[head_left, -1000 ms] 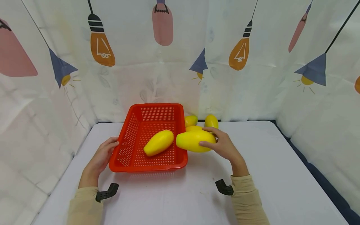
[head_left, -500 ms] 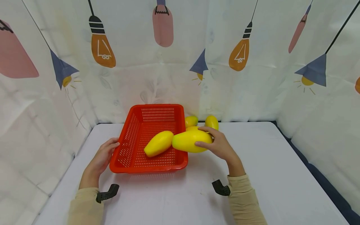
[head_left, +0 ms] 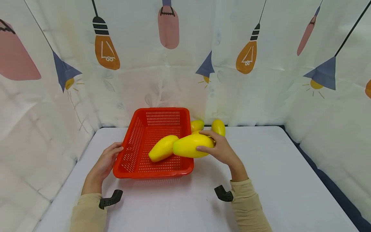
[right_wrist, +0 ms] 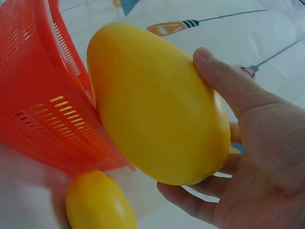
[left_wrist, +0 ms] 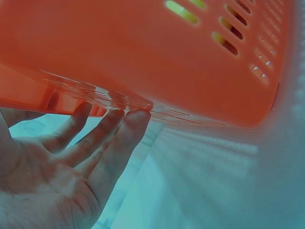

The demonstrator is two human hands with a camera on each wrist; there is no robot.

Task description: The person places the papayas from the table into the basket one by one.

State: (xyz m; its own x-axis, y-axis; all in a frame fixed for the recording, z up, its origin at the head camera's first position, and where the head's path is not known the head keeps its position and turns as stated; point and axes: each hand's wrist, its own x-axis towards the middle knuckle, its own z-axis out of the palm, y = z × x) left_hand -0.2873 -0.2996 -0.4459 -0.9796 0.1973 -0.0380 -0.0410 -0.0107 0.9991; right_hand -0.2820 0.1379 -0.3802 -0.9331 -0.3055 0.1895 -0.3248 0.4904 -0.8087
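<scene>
My right hand [head_left: 221, 149] holds a large yellow papaya [head_left: 188, 145] by its right end, thumb on one side and fingers curled round the other. The papaya is over the right rim of a red perforated plastic basket [head_left: 124, 162]. Inside the basket lies another papaya [head_left: 163, 148], partly overlapped by the held one in the head view. My left hand [head_left: 105, 162] touches the basket's left side; the left wrist view has its fairly straight fingers [left_wrist: 128, 131] against the basket's outer surface [left_wrist: 119, 52]. The held papaya [right_wrist: 157, 105] fills the right wrist view.
Behind my right hand, more yellow fruit stands by the back edge: a green-tinged one [head_left: 197, 125] and an upright one [head_left: 218, 126]. A further piece shows partly beside the basket. A printed cloth [head_left: 179, 80] hangs behind the white table [head_left: 275, 177].
My right hand has moved left with the papaya, bringing it from beside the basket to over its right rim. My left hand and the basket stay nearly still.
</scene>
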